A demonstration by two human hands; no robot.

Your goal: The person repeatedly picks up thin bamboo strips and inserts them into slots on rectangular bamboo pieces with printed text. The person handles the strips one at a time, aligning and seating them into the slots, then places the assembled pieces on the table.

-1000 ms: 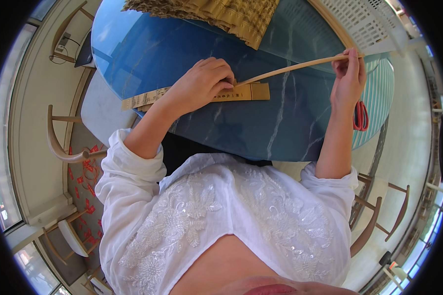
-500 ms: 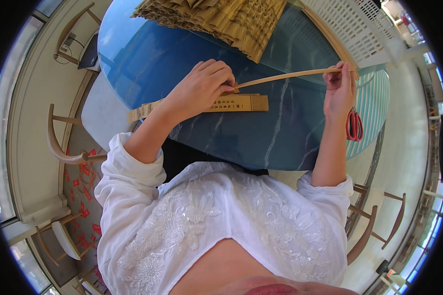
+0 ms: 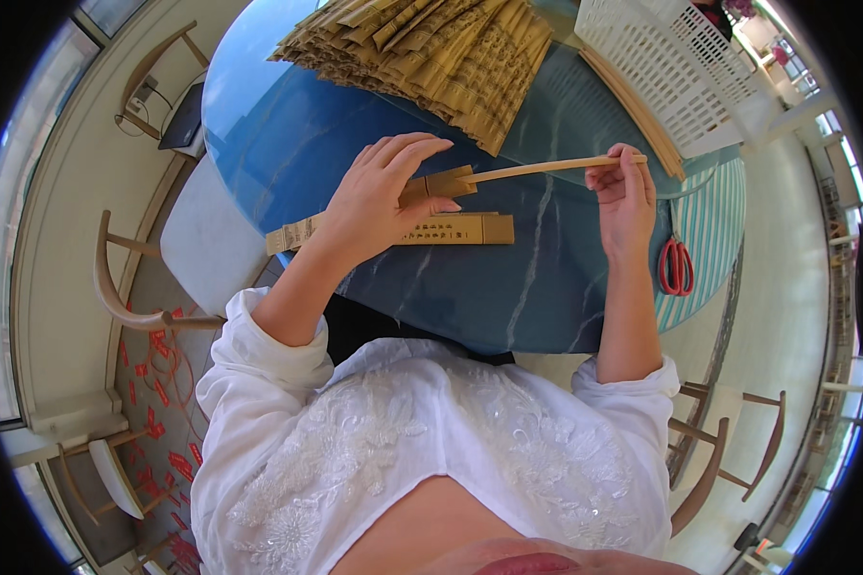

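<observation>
In my right hand [image 3: 626, 206], pinched between thumb and fingers, are pale wooden chopsticks [image 3: 547, 171]; I cannot tell whether one or two. Their left end sits in the mouth of a gold-brown paper sleeve [image 3: 451, 184]. My left hand [image 3: 374, 196] is around the sleeve's other end with fingers stretched out and thumb apart, so it does not grip it. Just below lies a flat gold-brown packet [image 3: 465, 229] with dark print, partly covered by my left hand and wrist. A large fanned pile of similar sleeves [image 3: 431, 62] lies beyond my hands.
The round blue marbled table [image 3: 489, 297] carries a white perforated basket [image 3: 676, 72] at the far right. Loose wooden sticks [image 3: 633, 115] lie beside the basket. Red-handled scissors [image 3: 676, 266] rest on a ribbed pale-green surface at right. Wooden-armed chairs [image 3: 129, 273] stand around.
My left hand has opened from its pinch around the sleeve's mouth and shifted left, baring the sleeve. My right hand, still holding the chopsticks, has moved left and slightly down.
</observation>
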